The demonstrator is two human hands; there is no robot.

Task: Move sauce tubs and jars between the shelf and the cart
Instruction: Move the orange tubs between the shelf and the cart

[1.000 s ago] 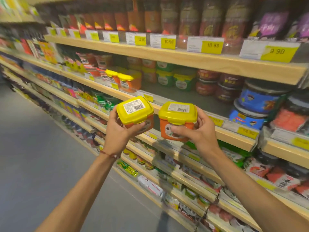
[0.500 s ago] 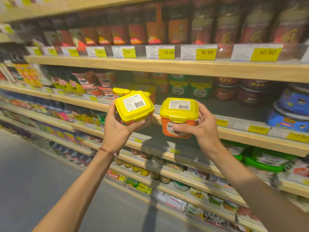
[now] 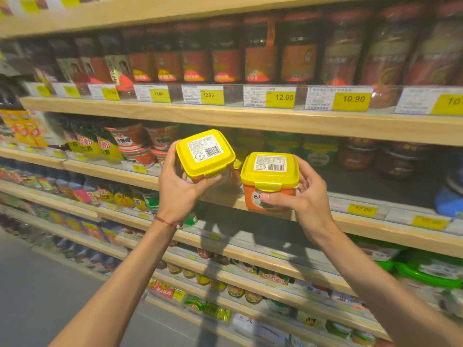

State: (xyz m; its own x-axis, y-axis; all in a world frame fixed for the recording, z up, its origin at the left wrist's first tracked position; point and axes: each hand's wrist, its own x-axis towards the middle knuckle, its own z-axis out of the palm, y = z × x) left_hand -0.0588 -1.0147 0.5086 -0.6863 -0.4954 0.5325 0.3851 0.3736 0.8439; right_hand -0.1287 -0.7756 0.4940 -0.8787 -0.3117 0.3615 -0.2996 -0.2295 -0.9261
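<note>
My left hand (image 3: pixel 179 187) grips an orange sauce tub with a yellow lid (image 3: pixel 205 153), tilted so its barcode label faces me. My right hand (image 3: pixel 304 200) holds a second orange tub with a yellow lid (image 3: pixel 270 172) upright, thumb across its front label. Both tubs hover at the front edge of the middle wooden shelf (image 3: pixel 375 230), in front of a dark gap in the row of goods. The cart is out of view.
Tall sauce jars (image 3: pixel 260 61) line the shelf above, behind yellow price tags (image 3: pixel 280 99). Red tubs (image 3: pixel 130 139) stand left of the gap, green tubs (image 3: pixel 318 151) and dark jars (image 3: pixel 395 161) behind and right. Lower shelves hold packets. Grey floor (image 3: pixel 37 296) at lower left.
Both hands with their tubs have moved closer to the middle shelf's edge and my view has swung to face the shelf more squarely. The grips are unchanged.
</note>
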